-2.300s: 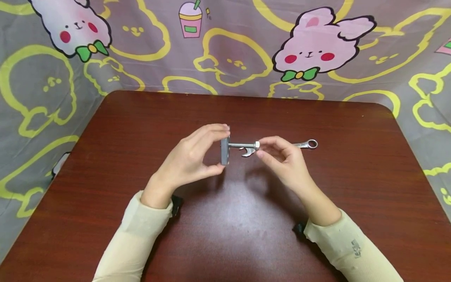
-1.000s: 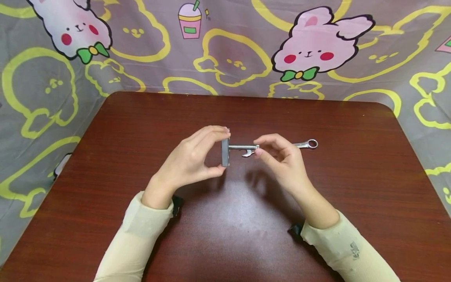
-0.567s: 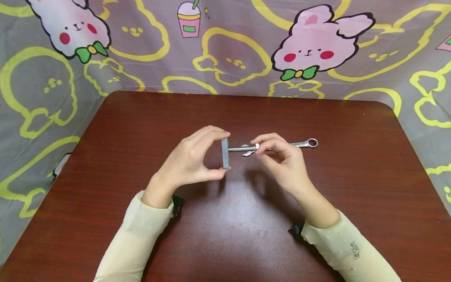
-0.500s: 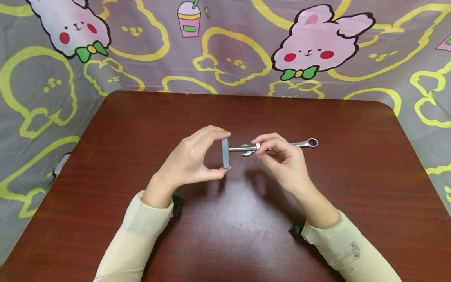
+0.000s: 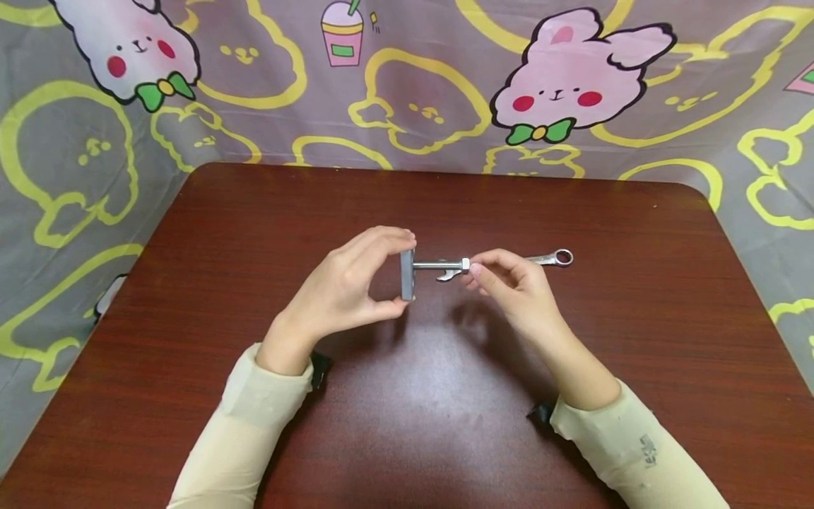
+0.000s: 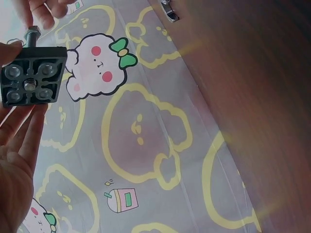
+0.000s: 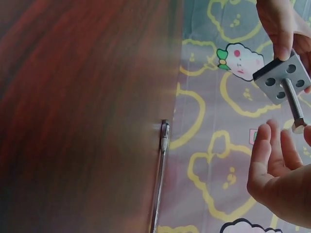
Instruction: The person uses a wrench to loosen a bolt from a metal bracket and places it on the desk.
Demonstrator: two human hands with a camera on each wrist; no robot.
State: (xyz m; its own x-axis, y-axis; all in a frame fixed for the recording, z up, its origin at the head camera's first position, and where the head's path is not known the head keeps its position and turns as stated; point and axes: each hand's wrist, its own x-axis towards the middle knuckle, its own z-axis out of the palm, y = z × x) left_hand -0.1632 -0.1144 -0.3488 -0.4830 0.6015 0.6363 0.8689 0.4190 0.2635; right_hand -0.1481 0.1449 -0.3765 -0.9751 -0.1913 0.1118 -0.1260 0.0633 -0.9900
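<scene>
My left hand (image 5: pixel 346 279) grips a grey square plate (image 5: pixel 407 274) by opposite edges, thumb below and fingers above, holding it on edge. Out of the plate's middle runs a long steel bolt (image 5: pixel 439 265), pointing right with its hex head at the far end. Thumb and index finger of my right hand (image 5: pixel 515 286) pinch the head's end. The right wrist view shows round holes around the bolt on the plate's flat face (image 7: pixel 277 80). From the ribbed back of the plate (image 6: pixel 51 82) in the left wrist view, the bolt's threaded tip (image 6: pixel 30 85) sticks out.
A combination wrench (image 5: pixel 563 258) lies on the dark wooden table (image 5: pixel 305 212), partly hidden behind the right hand and bolt. A patterned cloth (image 5: pixel 432 92) hangs behind the table and along its sides.
The fingers of my right hand have rolled around the bolt head and shifted slightly right since half a second ago. The plate has tilted a little; the left hand keeps its hold.
</scene>
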